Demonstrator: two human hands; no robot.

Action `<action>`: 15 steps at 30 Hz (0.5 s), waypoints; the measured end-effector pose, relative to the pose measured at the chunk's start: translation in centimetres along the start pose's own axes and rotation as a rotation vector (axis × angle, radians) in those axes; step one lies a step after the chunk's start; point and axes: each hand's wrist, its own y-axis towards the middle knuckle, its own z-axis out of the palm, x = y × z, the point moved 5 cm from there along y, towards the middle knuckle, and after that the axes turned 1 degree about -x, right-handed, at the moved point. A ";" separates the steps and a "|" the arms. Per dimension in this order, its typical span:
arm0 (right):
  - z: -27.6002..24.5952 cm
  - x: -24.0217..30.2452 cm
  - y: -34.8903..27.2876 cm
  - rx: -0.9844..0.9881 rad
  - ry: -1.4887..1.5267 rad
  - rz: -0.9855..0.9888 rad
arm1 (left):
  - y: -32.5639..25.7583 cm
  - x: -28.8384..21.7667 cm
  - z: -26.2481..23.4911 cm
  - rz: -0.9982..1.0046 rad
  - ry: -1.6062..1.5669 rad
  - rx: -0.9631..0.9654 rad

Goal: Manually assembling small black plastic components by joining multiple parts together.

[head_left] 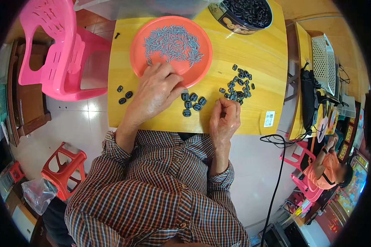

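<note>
The fingers [175, 78] of the left hand [154, 92] are spread flat on the near rim of the orange plate [144, 37], touching the little grey pins [173, 43] and holding nothing that I can see. The right hand [224, 117] has its fingers curled together near the front edge of the yellow counter [251, 45], and I cannot tell if they pinch one of the small black pieces [239, 84]. These pieces lie in a loose pile past the right hand and in a neat group [192, 103] between the hands; they look tiny, light and hard, so they may slip and are best pinched by their sides.
</note>
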 end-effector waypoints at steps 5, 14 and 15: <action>-0.2 -0.5 -0.1 -0.043 -0.022 -0.049 | -0.1 -0.4 0.7 0.055 -0.137 -0.076; 0.2 0.3 -0.1 -0.021 0.048 0.020 | 0.0 -0.9 0.6 0.024 -0.136 -0.123; 0.1 0.4 -0.1 -0.025 0.055 0.013 | 0.1 -1.0 0.6 0.031 -0.140 -0.121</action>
